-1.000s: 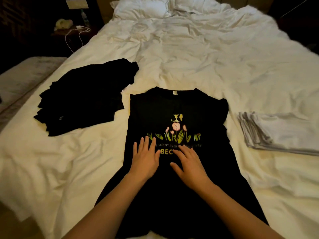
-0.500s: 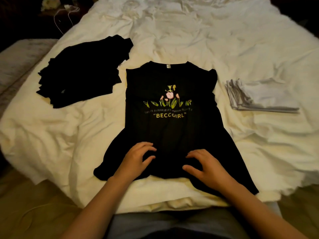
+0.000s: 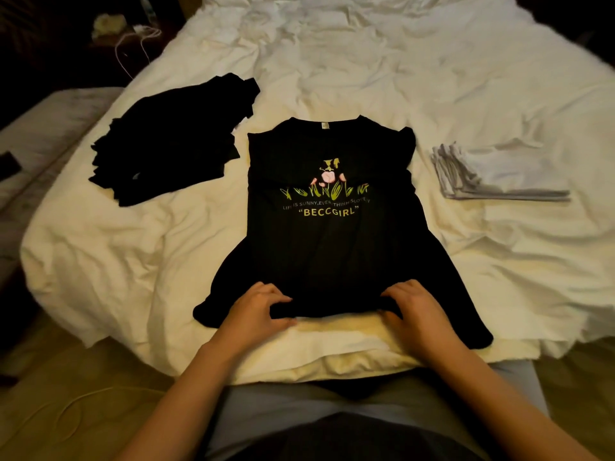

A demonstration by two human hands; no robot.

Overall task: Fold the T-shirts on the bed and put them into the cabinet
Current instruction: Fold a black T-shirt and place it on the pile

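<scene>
Your left hand grips the bottom hem of the black T-shirt, thumb under the edge and fingers curled over the top of the fabric. Your right hand does the same on the other side of the hem, fingers folded over the cloth and thumb tucked beneath. Between your 2 hands the hem is gathered into a thick rolled edge, lifted just off the sheet.

The T-shirt lies face up in the middle of the white bed, collar pointing away from you and hem at the near edge of the mattress. Both sleeves look already folded in, so the upper body forms a narrow rectangle, while the lower part flares out to each side past your hands. The print shows pink and green flowers above the yellow word "BECCGIRL".

To the left of the shirt, apart from it, sits a stack of black T-shirts, loosely piled with edges fanned out. To the right, also apart from it, lies a stack of white T-shirts, folded flat with layered edges facing the middle.

At the far left, beyond the bed, a white cable trails across a dark surface next to a pale crumpled object that you cannot identify. A dark flat item rests on the bench beside the bed.
</scene>
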